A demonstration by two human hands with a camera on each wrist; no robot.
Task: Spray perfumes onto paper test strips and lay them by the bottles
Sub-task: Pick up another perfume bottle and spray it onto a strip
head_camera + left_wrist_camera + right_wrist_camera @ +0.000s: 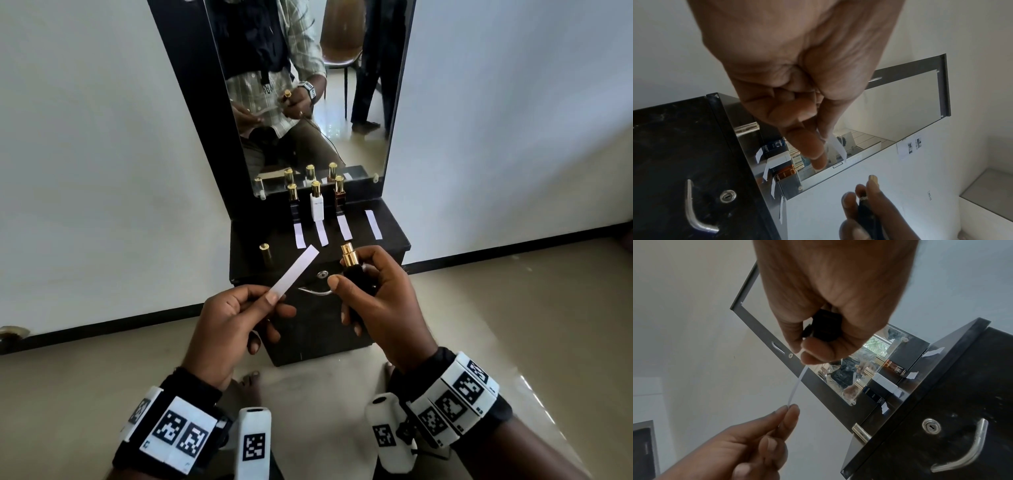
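Observation:
My left hand (263,303) pinches the near end of a white paper test strip (297,270), which points up and right toward a black perfume bottle (354,270) with a bare gold sprayer. My right hand (363,291) grips that bottle, uncapped, in front of the cabinet. In the left wrist view the strip (838,148) shows past my fingers. The right wrist view shows the bottle (826,327) inside my fist and the strip (797,386) seen edge-on. Three capped bottles, dark (294,205), white (317,205) and brown (339,200), stand by the mirror, each with a strip in front.
A fourth strip (373,224) lies alone at the right of the black cabinet top (394,240). A loose gold cap (265,253) stands at its left front. The mirror (308,102) rises behind. The cabinet door has a metal handle (315,292) and a lock (322,274).

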